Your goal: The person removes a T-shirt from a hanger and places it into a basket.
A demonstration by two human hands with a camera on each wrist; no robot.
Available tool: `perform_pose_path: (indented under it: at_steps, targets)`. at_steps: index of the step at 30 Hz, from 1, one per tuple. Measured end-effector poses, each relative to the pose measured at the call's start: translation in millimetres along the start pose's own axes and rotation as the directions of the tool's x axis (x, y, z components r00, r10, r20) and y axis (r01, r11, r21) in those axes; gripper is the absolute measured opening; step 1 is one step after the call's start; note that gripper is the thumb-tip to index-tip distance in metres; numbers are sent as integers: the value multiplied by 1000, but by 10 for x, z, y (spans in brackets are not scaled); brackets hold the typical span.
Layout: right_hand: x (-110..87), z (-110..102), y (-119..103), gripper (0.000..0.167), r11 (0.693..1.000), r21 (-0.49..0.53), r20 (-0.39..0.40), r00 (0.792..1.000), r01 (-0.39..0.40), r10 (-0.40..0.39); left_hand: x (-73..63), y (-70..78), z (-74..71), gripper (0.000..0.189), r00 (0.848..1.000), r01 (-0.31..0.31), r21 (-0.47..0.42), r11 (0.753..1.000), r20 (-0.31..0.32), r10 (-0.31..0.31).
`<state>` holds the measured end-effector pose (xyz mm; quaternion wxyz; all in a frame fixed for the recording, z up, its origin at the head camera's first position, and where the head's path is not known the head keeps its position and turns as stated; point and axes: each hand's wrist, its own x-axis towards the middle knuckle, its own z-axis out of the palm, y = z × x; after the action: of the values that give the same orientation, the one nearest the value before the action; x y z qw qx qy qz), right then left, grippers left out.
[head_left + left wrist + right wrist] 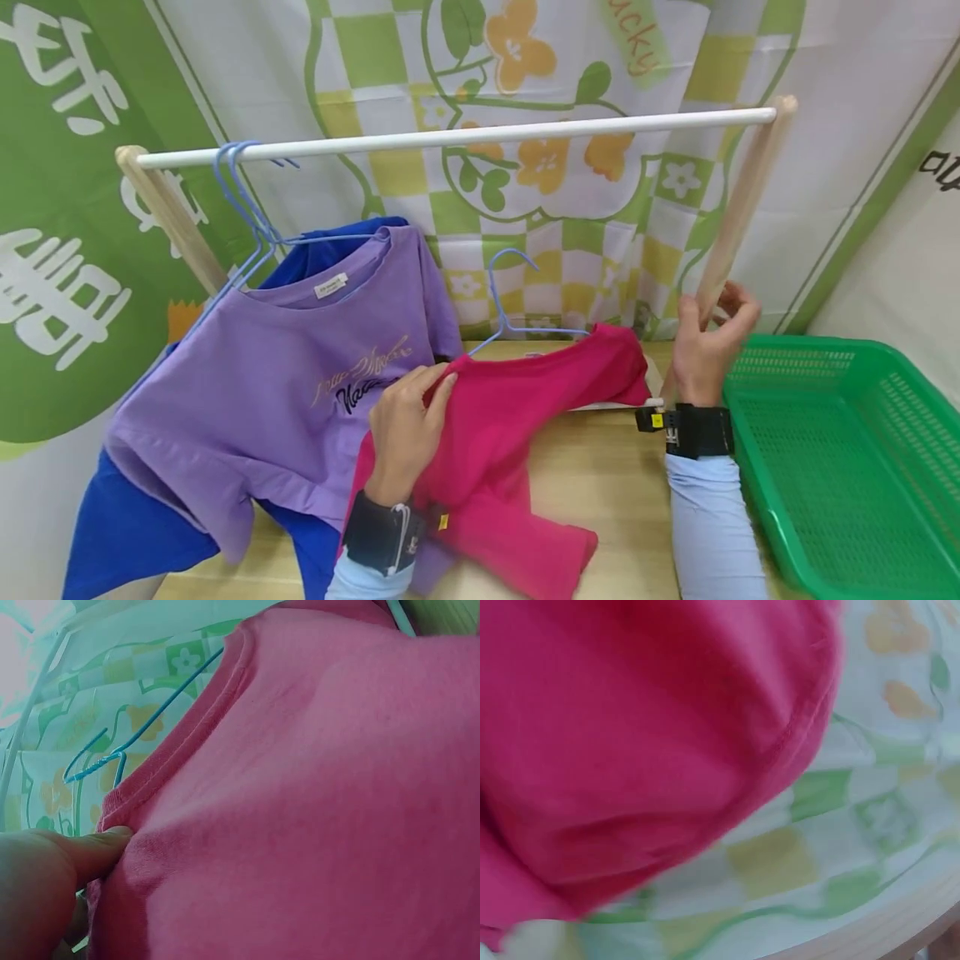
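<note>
A blue wire hanger (504,321) sits inside the neck of a red-pink shirt (495,408), below the rail of a clothes rack. My left hand (408,425) pinches the shirt's shoulder beside the neckline between thumb and fingers; in the left wrist view the thumb (105,844) presses on the cloth. The hanger's hook is off the rail. At the right, my right hand (708,350) grips the rack's wooden post (738,208), thumb on one side and fingers on the other. The right wrist view shows mostly the shirt (645,735), with the post (885,937) low at right.
A purple shirt (300,375) and a blue garment (135,525) hang at the left of the white rail (465,136) on blue hangers (236,187). A green basket (780,517) stands at the right on the wooden table (630,492). A patterned curtain (390,50) hangs behind.
</note>
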<state>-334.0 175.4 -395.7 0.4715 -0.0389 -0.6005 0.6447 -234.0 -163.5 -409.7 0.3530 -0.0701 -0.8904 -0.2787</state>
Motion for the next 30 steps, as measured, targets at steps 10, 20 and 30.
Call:
perform_pose_path:
  at_steps: [10, 20, 30]
  targets:
    - [-640, 287, -561, 26, 908, -135, 528, 804, 398, -274, -34, 133, 9, 12, 990, -141, 29, 990, -11, 141]
    - [-1027, 528, -372, 30, 922, -208, 785, 618, 328, -43, -82, 214, 39, 11, 972, -229, 44, 973, 67, 226]
    - [-878, 481, -240, 34, 918, -167, 664, 729, 360, -165, -60, 176, -219, 17, 973, -211, 20, 977, 96, 208]
